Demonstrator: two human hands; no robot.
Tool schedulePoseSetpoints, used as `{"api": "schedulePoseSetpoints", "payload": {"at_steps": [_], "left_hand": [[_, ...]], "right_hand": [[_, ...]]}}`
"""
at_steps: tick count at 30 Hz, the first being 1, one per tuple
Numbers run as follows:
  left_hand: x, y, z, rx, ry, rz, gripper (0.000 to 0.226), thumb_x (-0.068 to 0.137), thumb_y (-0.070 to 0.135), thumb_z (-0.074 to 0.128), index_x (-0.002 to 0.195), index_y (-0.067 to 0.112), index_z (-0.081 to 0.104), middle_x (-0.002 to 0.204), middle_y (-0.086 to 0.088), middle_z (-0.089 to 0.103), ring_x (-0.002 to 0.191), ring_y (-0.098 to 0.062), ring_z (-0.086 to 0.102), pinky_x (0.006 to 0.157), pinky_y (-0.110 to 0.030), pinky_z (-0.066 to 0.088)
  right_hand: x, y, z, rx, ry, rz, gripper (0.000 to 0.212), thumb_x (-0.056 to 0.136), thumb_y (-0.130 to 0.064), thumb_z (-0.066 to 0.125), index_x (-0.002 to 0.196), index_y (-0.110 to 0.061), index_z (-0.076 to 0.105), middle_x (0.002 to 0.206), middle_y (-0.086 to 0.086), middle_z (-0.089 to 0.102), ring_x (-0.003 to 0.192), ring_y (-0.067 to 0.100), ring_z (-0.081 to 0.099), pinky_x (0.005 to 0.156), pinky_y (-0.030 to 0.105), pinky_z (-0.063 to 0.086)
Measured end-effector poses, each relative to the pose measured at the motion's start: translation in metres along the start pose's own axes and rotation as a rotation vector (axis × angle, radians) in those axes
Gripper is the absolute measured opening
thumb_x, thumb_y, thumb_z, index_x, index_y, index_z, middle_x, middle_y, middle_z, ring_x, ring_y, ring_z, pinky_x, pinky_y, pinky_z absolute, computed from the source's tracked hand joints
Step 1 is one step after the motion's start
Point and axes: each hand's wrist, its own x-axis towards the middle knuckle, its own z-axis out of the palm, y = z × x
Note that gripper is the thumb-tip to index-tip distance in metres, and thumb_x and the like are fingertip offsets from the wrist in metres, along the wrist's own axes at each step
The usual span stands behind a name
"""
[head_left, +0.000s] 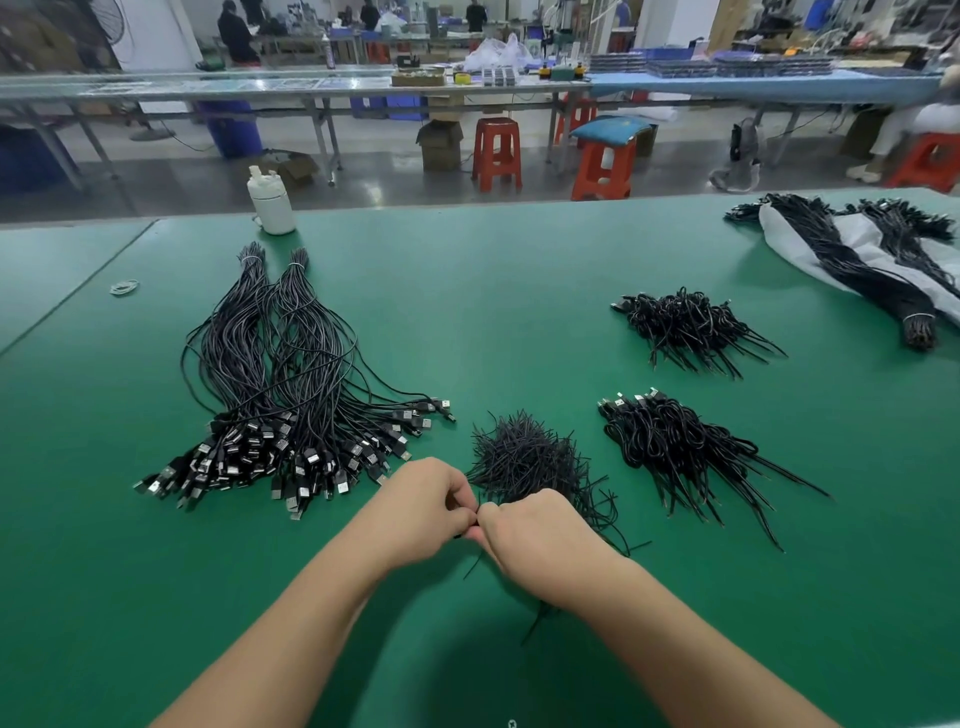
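No words, numbers or signs can be read anywhere. The white bottle (271, 205) in the upper left of the frame is too plain and far to make out any letters. The cardboard box (440, 145) near the top middle is too blurry to read. The plugs (249, 460) at the lower left are too small to tell any marks.

— How is the table (519, 312) surfaced?
— A smooth, matt green covering is seen. The cables (270, 353) are sheathed in faintly glossy black plastic, and their plugs (311, 460) are capped in shiny metal.
— And the tie wires (524, 457)?
— A matt black coating is shown.
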Motion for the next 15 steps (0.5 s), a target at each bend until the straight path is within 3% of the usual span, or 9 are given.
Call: {"api": "schedulePoseSetpoints", "payload": {"at_steps": [5, 7, 9, 11, 12, 15], "left_hand": [[0.001, 0.002, 0.004, 0.158, 0.053, 0.000, 0.009, 0.080, 0.021, 0.065, 0.074, 0.024, 0.070, 0.072, 0.010, 0.070, 0.072, -0.012, 0.064, 0.070, -0.027, 0.054], [0.002, 0.000, 0.006, 0.146, 0.035, -0.012, 0.009, 0.080, 0.021, 0.066, 0.072, 0.024, 0.069, 0.069, 0.011, 0.068, 0.071, -0.011, 0.065, 0.068, -0.026, 0.054], [0.004, -0.006, 0.007, 0.087, 0.017, -0.045, 0.013, 0.082, 0.021, 0.068, 0.069, 0.025, 0.068, 0.063, 0.011, 0.065, 0.061, -0.006, 0.060, 0.059, -0.021, 0.047], [0.006, -0.013, 0.006, -0.098, 0.025, -0.110, 0.015, 0.084, 0.017, 0.071, 0.070, 0.022, 0.070, 0.059, 0.008, 0.064, 0.053, -0.007, 0.054, 0.056, -0.020, 0.044], [0.006, -0.016, 0.005, -0.266, 0.028, -0.145, 0.015, 0.086, 0.013, 0.072, 0.072, 0.018, 0.072, 0.060, 0.004, 0.066, 0.052, -0.010, 0.054, 0.057, -0.022, 0.045], [0.004, -0.019, -0.002, -0.769, -0.058, -0.230, 0.008, 0.090, 0.004, 0.067, 0.083, 0.006, 0.070, 0.069, -0.007, 0.072, 0.056, -0.012, 0.065, 0.055, -0.024, 0.049]], "right_hand": [[0.003, 0.002, -0.001, 0.003, -0.066, 0.010, 0.038, 0.107, -0.048, 0.024, 0.088, -0.021, 0.041, 0.085, 0.002, 0.066, 0.072, 0.030, 0.065, 0.058, 0.036, 0.031], [0.003, 0.005, -0.008, -0.014, -0.047, 0.005, 0.044, 0.104, -0.055, 0.029, 0.087, -0.020, 0.049, 0.089, 0.003, 0.067, 0.081, 0.029, 0.066, 0.061, 0.037, 0.035], [0.002, 0.011, -0.014, -0.054, 0.065, -0.036, 0.044, 0.099, -0.056, 0.042, 0.094, -0.018, 0.063, 0.096, 0.002, 0.068, 0.094, 0.026, 0.064, 0.077, 0.038, 0.046], [0.000, 0.015, -0.016, -0.048, 0.261, -0.044, 0.030, 0.093, -0.047, 0.060, 0.103, -0.020, 0.069, 0.107, -0.002, 0.067, 0.108, 0.023, 0.059, 0.098, 0.039, 0.045], [-0.001, 0.016, -0.016, -0.012, 0.340, -0.044, 0.023, 0.091, -0.038, 0.065, 0.106, -0.021, 0.070, 0.111, -0.003, 0.066, 0.111, 0.023, 0.058, 0.101, 0.040, 0.045], [-0.003, 0.015, -0.013, 0.103, 0.425, -0.058, 0.026, 0.089, -0.020, 0.068, 0.115, -0.020, 0.069, 0.118, -0.002, 0.065, 0.106, 0.021, 0.059, 0.093, 0.037, 0.050]]}}
